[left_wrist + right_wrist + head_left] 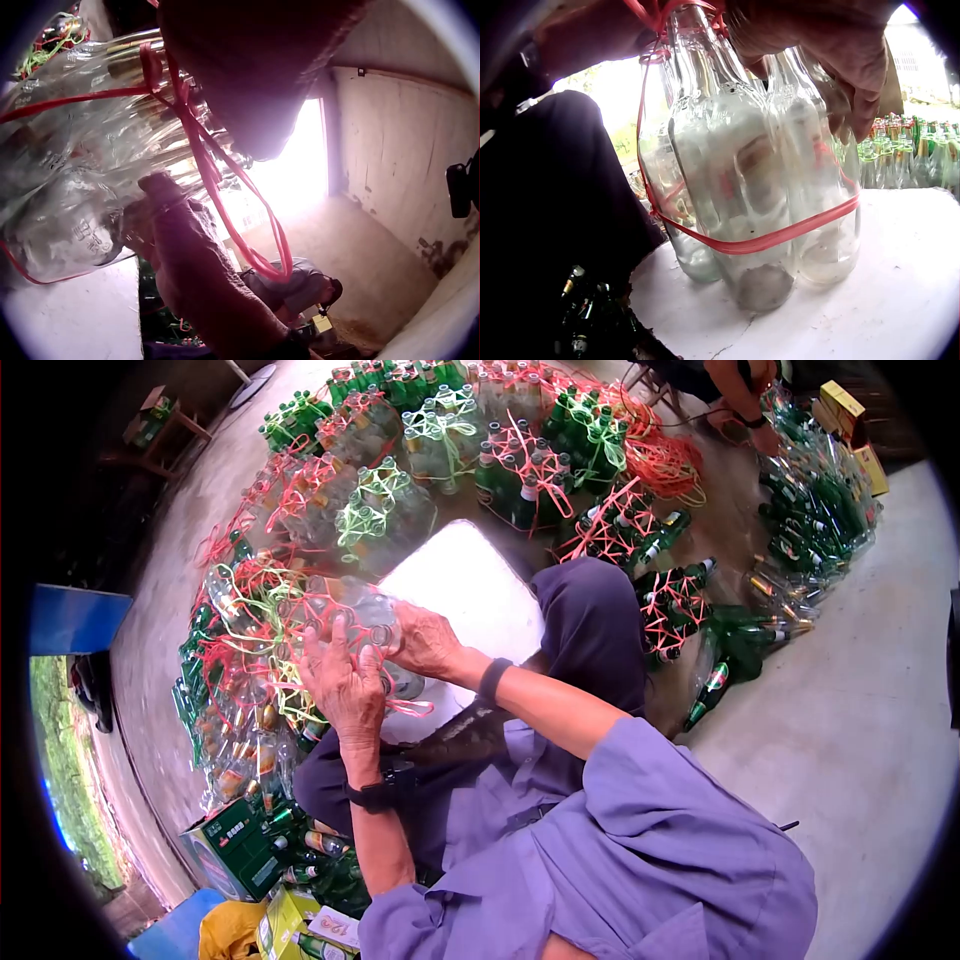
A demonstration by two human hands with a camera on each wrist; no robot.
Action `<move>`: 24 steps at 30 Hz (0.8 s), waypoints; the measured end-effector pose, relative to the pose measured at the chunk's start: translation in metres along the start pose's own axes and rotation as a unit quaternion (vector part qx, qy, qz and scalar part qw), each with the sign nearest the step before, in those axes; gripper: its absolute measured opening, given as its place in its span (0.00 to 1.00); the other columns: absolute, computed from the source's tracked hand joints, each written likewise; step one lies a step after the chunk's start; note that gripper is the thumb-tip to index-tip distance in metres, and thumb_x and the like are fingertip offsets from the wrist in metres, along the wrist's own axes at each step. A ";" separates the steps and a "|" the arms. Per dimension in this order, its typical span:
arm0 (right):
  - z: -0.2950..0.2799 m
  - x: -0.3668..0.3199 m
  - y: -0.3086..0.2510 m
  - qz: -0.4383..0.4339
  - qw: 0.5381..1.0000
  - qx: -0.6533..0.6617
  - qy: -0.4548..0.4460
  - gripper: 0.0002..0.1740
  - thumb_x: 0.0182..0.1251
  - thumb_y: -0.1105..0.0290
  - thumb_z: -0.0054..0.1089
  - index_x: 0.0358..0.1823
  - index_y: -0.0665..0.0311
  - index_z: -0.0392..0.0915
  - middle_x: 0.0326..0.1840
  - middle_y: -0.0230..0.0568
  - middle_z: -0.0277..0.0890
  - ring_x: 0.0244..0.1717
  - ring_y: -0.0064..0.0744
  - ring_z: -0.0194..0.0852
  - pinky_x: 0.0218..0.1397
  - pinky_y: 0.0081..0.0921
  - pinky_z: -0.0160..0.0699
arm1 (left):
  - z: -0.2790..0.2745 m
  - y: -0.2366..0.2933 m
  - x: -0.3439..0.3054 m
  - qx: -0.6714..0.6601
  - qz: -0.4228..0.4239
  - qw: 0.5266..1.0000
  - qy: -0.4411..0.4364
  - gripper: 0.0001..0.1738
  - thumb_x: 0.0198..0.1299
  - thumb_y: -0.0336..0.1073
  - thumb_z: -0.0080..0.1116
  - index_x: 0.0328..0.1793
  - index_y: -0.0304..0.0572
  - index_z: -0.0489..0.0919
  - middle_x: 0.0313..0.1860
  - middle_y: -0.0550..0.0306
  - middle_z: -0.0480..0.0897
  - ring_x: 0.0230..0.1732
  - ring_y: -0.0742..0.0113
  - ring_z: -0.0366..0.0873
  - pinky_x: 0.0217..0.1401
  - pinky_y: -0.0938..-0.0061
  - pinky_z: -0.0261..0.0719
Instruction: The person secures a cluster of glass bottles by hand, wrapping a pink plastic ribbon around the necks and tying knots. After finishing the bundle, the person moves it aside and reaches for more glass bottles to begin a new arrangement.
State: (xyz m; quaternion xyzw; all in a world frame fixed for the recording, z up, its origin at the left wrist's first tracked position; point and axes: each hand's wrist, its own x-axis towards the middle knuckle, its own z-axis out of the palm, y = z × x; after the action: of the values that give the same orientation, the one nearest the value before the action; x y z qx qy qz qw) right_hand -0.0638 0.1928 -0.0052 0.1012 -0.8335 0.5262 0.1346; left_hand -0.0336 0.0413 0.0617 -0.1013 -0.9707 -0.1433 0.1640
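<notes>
A bundle of clear glass bottles [727,165] stands upright on a white board [900,277], with a red plastic strap [757,241] round their lower bodies. More red strap winds about the necks. My right hand [428,642] reaches over the far side of the bundle; in the right wrist view its fingers [862,112] curl down round a bottle's shoulder. At the necks, my left hand [345,685] holds the red strap, its thumb and forefinger close together over the bottle tops. A loose strap loop [262,255] hangs below that hand in the left wrist view.
Strapped bundles of clear and green bottles [440,430] curve round the far side. Loose red strapping [665,465] lies behind. Green bottles [740,650] lie on the floor at right, near a large pile [820,520]. A green carton [237,850] sits at lower left. Another person [735,390] is at the back.
</notes>
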 end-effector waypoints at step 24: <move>0.022 -0.028 0.033 0.066 0.996 -0.012 -0.058 0.44 0.65 0.45 0.68 0.69 0.75 0.69 0.64 0.66 0.75 0.64 0.64 0.75 0.68 0.47 0.75 | -0.011 0.006 0.002 0.002 0.001 1.000 0.025 0.30 0.61 0.38 0.62 0.72 0.45 0.79 0.69 0.45 0.80 0.76 0.43 0.67 0.79 0.49 0.59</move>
State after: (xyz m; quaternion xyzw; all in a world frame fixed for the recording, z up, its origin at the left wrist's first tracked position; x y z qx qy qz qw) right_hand -0.0498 0.1875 -0.0513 0.0752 -0.8513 0.5167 0.0520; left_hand -0.0304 0.0436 0.0738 -0.0981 -0.9664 -0.1442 0.1886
